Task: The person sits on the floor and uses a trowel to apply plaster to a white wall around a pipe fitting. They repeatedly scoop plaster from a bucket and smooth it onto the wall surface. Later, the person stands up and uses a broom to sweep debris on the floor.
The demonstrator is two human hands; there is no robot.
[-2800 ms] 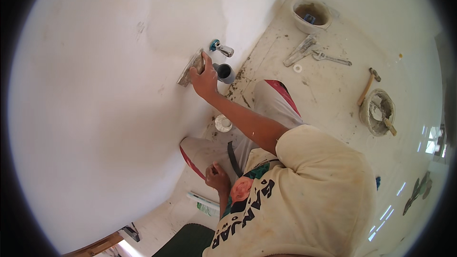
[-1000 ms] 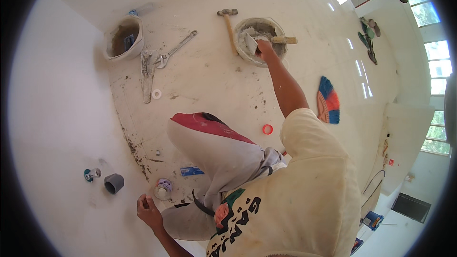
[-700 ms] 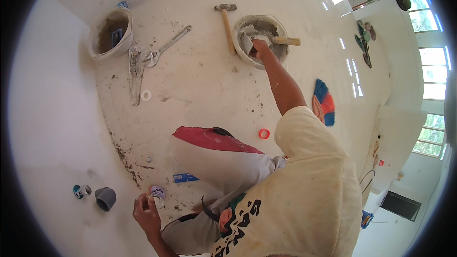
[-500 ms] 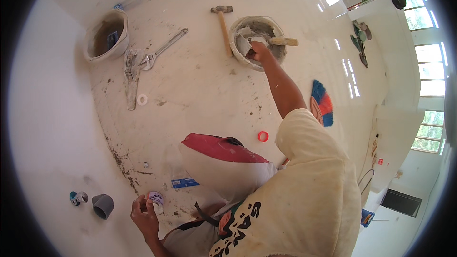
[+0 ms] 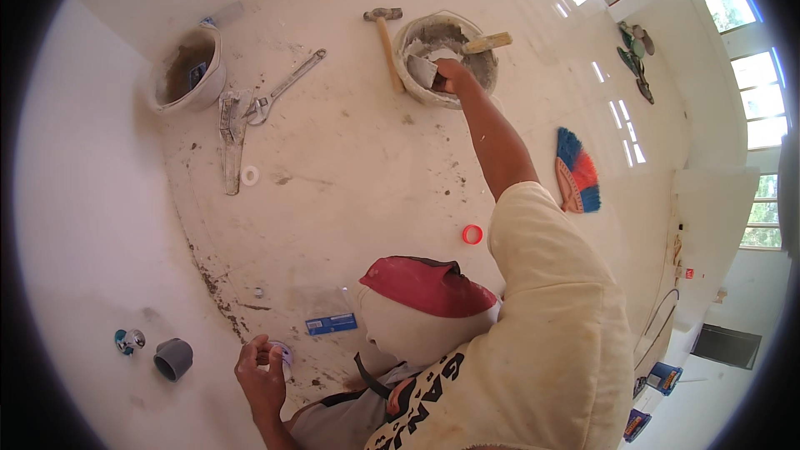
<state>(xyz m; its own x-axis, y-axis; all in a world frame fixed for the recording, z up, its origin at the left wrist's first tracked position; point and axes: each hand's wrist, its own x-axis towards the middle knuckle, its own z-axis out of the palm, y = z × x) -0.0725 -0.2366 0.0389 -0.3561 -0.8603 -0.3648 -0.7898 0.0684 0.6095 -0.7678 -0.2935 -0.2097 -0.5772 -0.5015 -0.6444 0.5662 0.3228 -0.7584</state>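
- Grasping a flat scraper (image 5: 422,72), the right hand (image 5: 452,77) is inside the bucket (image 5: 482,72) — its blade by pale paste (image 5: 446,54), well in from the floor's (image 5: 358,167) left edge.
- Near that edge, the left hand (image 5: 262,371) has curled fingers; I cannot tell whether it holds anything — a small container (image 5: 285,357) sits partly hidden behind.
- A wooden handle (image 5: 487,42) crosses the bucket's rim; a hammer (image 5: 387,43) lies just beside.

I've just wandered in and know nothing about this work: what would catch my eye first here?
Probably the right hand, holding a flat metal scraper inside a round bucket of pale paste, upper middle. Next, the bright blue-and-red brush head on the floor, right of the outstretched arm. Then the small red ring, lying left of the cream sleeve.
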